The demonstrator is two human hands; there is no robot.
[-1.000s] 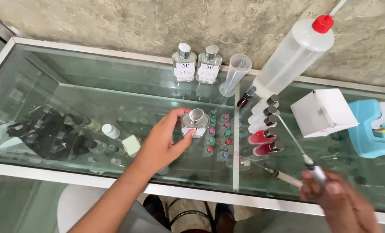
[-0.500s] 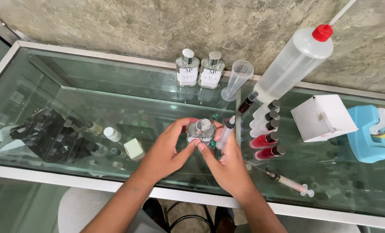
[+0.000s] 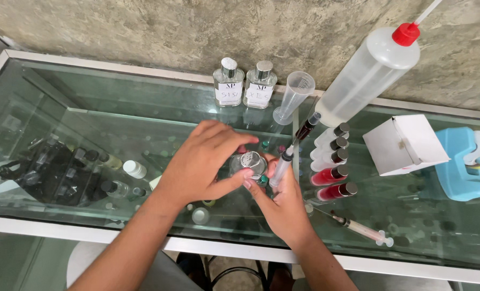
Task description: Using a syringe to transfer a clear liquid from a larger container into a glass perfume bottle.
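My left hand (image 3: pixel 199 164) wraps around a small clear glass bottle (image 3: pixel 249 161) with a silver spray top, which stands on the glass counter (image 3: pixel 116 124). My right hand (image 3: pixel 283 207) meets it from the right, with its fingertips on the bottle. This hand also holds a thin syringe (image 3: pixel 292 148) that slants up to the right. The syringe's upper part is filled with dark red liquid. The bottle's lower half is hidden behind my fingers.
Two labelled clear bottles (image 3: pixel 229 82) (image 3: pixel 260 84) stand at the back beside a clear measuring cylinder (image 3: pixel 296 96) and a tilted wash bottle (image 3: pixel 365 75) with a red cap. Right of my hands lie several capped vials (image 3: pixel 332 175), a second syringe (image 3: pixel 361 229), a white box (image 3: pixel 404 143) and a blue holder (image 3: pixel 460 164).
My right hand has come in from the front right of the counter to the bottle and now holds the dark red syringe. My left hand has stayed on the bottle.
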